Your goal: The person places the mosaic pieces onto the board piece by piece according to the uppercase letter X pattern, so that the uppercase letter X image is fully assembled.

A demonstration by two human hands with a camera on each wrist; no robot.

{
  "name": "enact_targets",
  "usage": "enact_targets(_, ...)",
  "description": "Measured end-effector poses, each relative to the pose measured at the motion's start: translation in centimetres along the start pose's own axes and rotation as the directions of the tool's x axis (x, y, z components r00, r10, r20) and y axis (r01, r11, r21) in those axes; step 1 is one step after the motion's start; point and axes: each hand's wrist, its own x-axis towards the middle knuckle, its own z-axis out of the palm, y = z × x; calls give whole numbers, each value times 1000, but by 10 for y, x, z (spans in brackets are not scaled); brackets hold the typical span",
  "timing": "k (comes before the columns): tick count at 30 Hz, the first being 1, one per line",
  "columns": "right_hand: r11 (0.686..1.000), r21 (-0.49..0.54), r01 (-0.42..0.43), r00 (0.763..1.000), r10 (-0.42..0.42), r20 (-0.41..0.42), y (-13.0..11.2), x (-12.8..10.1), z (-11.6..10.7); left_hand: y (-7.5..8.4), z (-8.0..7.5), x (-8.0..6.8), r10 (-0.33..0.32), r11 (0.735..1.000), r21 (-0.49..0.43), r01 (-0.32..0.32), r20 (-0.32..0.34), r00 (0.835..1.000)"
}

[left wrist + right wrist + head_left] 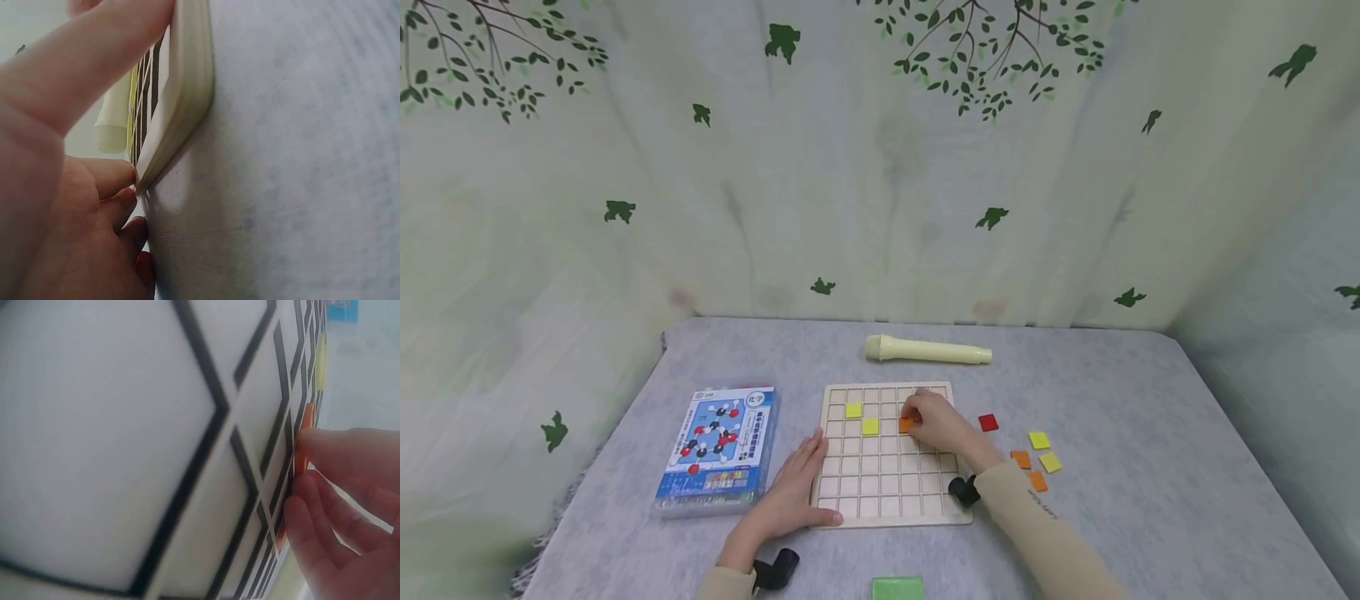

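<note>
Your grey cloth-covered worktop [1150,467] fills the lower view, backed by a pale curtain printed with green leaves and birds [820,167].

Near the worktop's front edge, about at its middle, lies the pale wooden grid board with square cells [887,483]. To the board's left, toward the left edge, sits the blue-printed clear plastic box with a molecule picture [718,450]. Behind the board, toward the back edge, a cream plastic cylinder with a wider cap end [925,350] lies on its side.

Your left hand [793,492] lies flat with straight fingers along the board's left edge, the thumb resting on the front left corner; the left wrist view shows the fingers pressed against the board's side. It grips nothing.

Your right hand [936,423] is over the board's upper right part, its fingertips pinching a small orange square tile [906,425] that rests tilted in a cell in the third row.

Two yellow square tiles [853,410] sit in cells in the upper left part of the board, diagonal to each other.

Right of the board, loose on the worktop, lie one red square tile [988,422] and a small cluster of orange and yellow tiles [1036,458].

At the very front edge a green flat piece [897,588] is partly cut off.
</note>
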Motion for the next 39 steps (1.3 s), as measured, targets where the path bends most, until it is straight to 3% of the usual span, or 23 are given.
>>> enact_targets(4, 998, 51, -40, 998, 42, -36, 6, -7, -6, 1, -1, 0, 11, 1000, 3, -11, 2, 1000)
enact_targets(10, 966, 182, -184, 977, 201, -78, 38, -37, -31, 3, -3, -2, 24, 1000, 9, -24, 0, 1000)
enact_targets(16, 933, 124, -337, 938, 345, -45, 67, -67, -47, 3, -1, -4, 10, 1000, 5, -10, 14, 1000)
enact_targets(20, 939, 83, -333, 942, 335, -13, 73, -73, -49, 3, -2, -5, -6, 1000, -3, 6, 19, 1000)
enact_targets(27, 951, 45, -307, 950, 309, -50, 68, -67, -52, 4, -4, 0, 6, 1000, -2, -6, 5, 1000)
enact_targets(33, 967, 124, -220, 973, 227, -44, 39, -52, -39, 6, -4, 0, 4, 1000, -1, -4, 11, 1000)
enact_targets(39, 986, 155, -57, 998, 55, 19, 0, -30, -14, 6, -3, -2, 6, 1000, -5, -6, 2, 1000)
